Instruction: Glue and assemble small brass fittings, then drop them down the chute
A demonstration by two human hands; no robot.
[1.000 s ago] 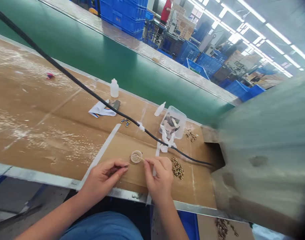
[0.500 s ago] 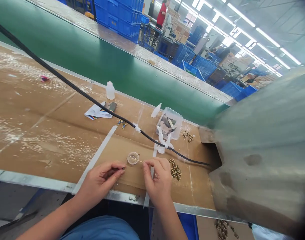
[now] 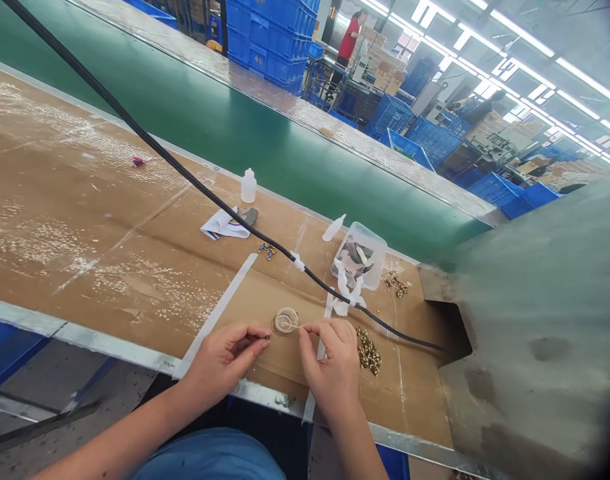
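My left hand (image 3: pixel 228 361) rests on the brown cardboard bench top, its thumb and forefinger pinched on a tiny dark part. My right hand (image 3: pixel 333 369) lies beside it and pinches a thin pale stick whose tip reaches into a small clear round cup (image 3: pixel 286 320) just ahead of both hands. A heap of small brass parts (image 3: pixel 369 357) lies right next to my right hand.
A black cable (image 3: pixel 195 183) crosses the bench diagonally, held by white ties. Behind it stand a clear plastic box (image 3: pixel 361 255), two white squeeze bottles (image 3: pixel 247 186), a folded paper (image 3: pixel 223 227) and more brass parts (image 3: pixel 397 283). A green conveyor belt (image 3: pixel 235 127) runs beyond; a grey machine housing (image 3: pixel 539 333) stands at right.
The view has shifted so everything sits further right and lower. Both hands keep their pinches beside the cup, with little movement between them.
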